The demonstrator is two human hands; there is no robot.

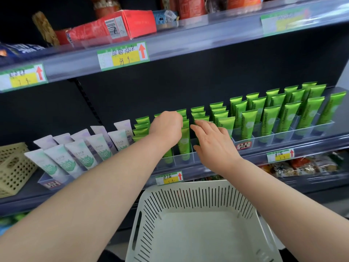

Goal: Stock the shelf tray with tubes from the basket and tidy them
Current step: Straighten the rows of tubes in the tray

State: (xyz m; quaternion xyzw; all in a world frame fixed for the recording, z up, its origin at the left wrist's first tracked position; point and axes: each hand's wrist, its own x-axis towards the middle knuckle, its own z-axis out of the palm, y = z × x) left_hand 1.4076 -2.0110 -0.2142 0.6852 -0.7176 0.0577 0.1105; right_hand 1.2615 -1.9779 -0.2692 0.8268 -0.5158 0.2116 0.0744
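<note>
At the far left of the shelf [245, 154] sits a beige crate [13, 167] with round holes, and just beside it pale tubes [75, 154] lean back in rows. Next come the green tubes [249, 123], standing cap-down in a clear tray [321, 127] with dividers that runs along the shelf to the right. The left hand [166, 127] is over the left part of this tray, its back to the camera and its fingers bent down among the tube tops; they are hidden, so I cannot tell whether it holds a tube. Just to its right, the right hand [213, 140] lies with fingers straight and slightly spread, fingertips [196, 123] touching the tops of the green tubes and gripping nothing. Below the hands, in front of the shelf, is the white slotted basket [198, 197]. A yellow price tag [170, 178] is fixed to the shelf edge above it. Further right, snack packs [302, 167] lie on the shelf below.
</note>
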